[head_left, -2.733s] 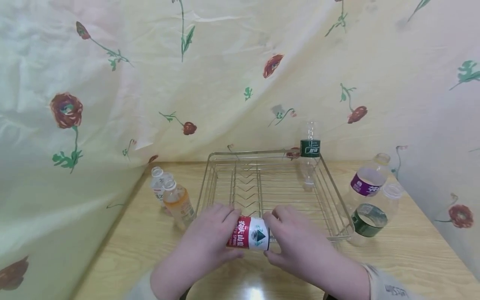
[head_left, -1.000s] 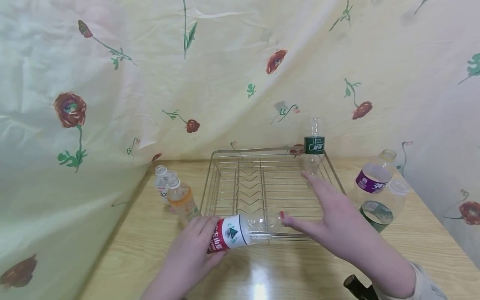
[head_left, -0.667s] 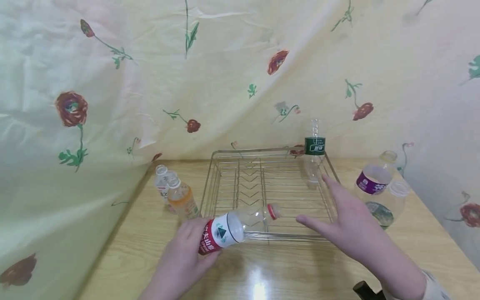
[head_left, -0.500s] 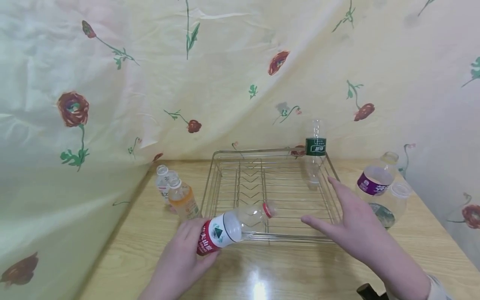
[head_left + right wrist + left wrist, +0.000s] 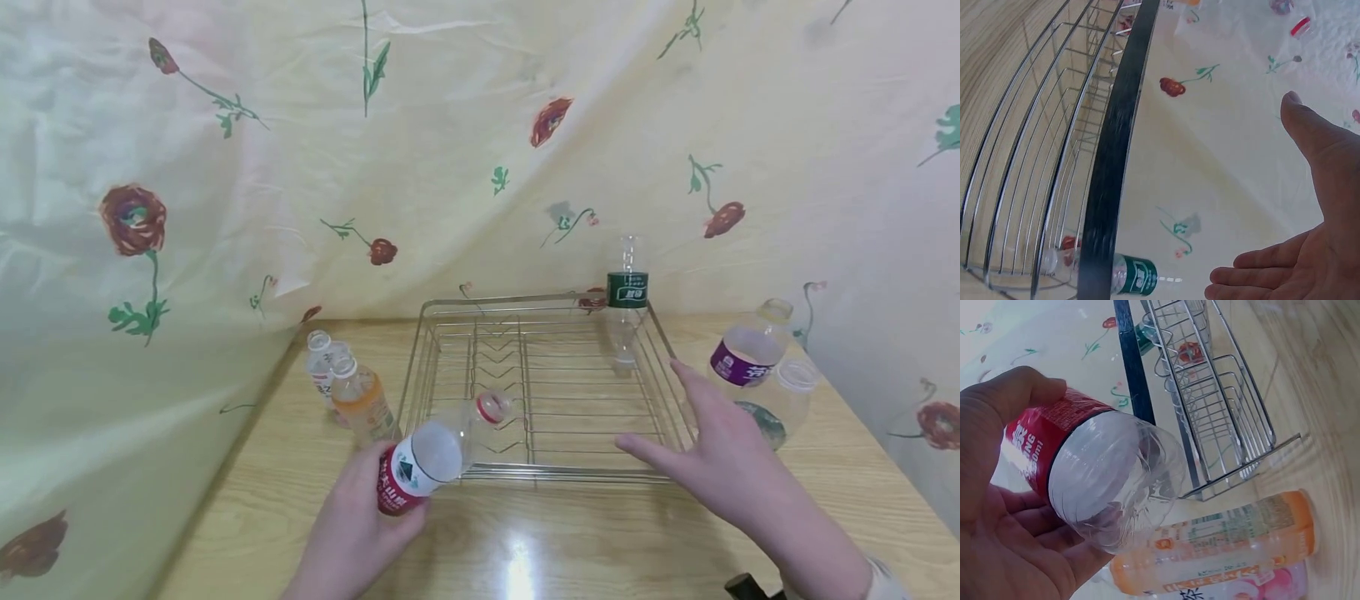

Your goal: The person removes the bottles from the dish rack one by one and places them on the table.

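Observation:
My left hand (image 5: 356, 521) grips a clear plastic bottle (image 5: 442, 454) round its red and white label. The bottle tilts, its red-ringed neck pointing up and right over the front of a wire dish rack (image 5: 536, 473). In the left wrist view, the clear end of the bottle (image 5: 1129, 481) faces the camera, and my thumb lies across the red label. My right hand (image 5: 720, 454) holds nothing, thumb and fingers spread, above the rack's front right side. A green-labelled bottle (image 5: 627, 290) stands in the rack's back right corner, apparently neck down.
Left of the rack stand an orange-labelled bottle (image 5: 366, 404) and a clear bottle (image 5: 322, 360). On the right are a purple-labelled bottle (image 5: 744, 358) and another clear bottle (image 5: 797, 396), partly behind my right hand. A flowered cloth (image 5: 450, 167) hangs behind the wooden table (image 5: 570, 533).
My right hand has let go of the red-labelled bottle and moved right. My left hand has carried the bottle left and tilted its neck upward.

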Demonstrator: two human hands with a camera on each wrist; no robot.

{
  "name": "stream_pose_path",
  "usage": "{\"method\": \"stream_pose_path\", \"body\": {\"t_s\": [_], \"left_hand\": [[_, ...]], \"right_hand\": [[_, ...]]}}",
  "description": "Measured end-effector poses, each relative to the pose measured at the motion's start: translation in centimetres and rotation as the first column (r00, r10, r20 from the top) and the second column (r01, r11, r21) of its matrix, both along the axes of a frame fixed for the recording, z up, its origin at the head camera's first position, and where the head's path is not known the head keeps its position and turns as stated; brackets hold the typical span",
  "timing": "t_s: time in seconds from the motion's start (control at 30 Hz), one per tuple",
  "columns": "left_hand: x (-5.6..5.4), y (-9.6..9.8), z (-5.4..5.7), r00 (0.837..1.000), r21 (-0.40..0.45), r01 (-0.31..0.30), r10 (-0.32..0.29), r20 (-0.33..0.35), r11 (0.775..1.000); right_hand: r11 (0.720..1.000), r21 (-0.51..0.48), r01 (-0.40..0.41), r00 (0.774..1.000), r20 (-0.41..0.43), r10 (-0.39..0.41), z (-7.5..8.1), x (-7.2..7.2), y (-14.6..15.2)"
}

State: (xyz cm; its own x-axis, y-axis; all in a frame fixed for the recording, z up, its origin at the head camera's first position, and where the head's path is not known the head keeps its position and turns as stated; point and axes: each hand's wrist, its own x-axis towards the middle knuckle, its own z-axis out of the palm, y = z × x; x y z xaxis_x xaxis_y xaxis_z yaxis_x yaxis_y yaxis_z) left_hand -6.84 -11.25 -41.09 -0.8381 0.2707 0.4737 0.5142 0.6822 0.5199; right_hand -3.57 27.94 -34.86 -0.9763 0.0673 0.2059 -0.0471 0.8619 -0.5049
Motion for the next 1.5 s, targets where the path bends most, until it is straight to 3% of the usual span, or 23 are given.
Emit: {"method": "stream_pose_path", "body": {"t_s": [0.23, 0.37, 0.53, 0.83, 1.13, 1.27, 1.5], "left_hand": [[-0.1, -0.4, -0.3, 0.999, 0.082, -0.047, 0.049, -0.016, 0.996], [0.2, -0.7, -0.4, 0.996, 0.113, -0.083, 0.079, 0.039, 0.990], [0.4, -1.2, -0.3, 0.989, 0.127, -0.110, 0.096, 0.113, 0.986], [0.0, -2.4, -0.5, 0.989, 0.141, -0.121, 0.108, 0.098, 0.983], [0.1, -3.3, -0.6, 0.977, 0.134, -0.169, 0.148, 0.150, 0.977], [0.1, -3.9, -0.6, 0.966, 0.133, -0.184, 0.155, 0.206, 0.974], [-0.7, -5.0, -0.7, 0.928, 0.138, -0.259, 0.207, 0.311, 0.956]], "right_hand": [[1.000, -0.014, -0.005, 1.000, 0.011, 0.005, -0.8, 0.1, 1.0], [1.000, -0.027, 0.003, 1.000, 0.031, -0.002, -1.3, 0.3, 1.4], [1.000, -0.012, 0.023, 0.999, 0.038, -0.023, -2.1, 0.4, 2.0], [0.999, -0.021, 0.032, 0.990, 0.136, -0.029, -3.4, 0.1, 2.5], [0.998, -0.041, 0.042, 0.995, 0.097, -0.038, -4.8, 0.2, 2.8], [0.997, -0.041, 0.060, 0.993, 0.101, -0.055, -5.4, 0.4, 2.8], [0.994, -0.047, 0.094, 0.987, 0.138, -0.086, -6.0, 0.5, 3.0]]}}
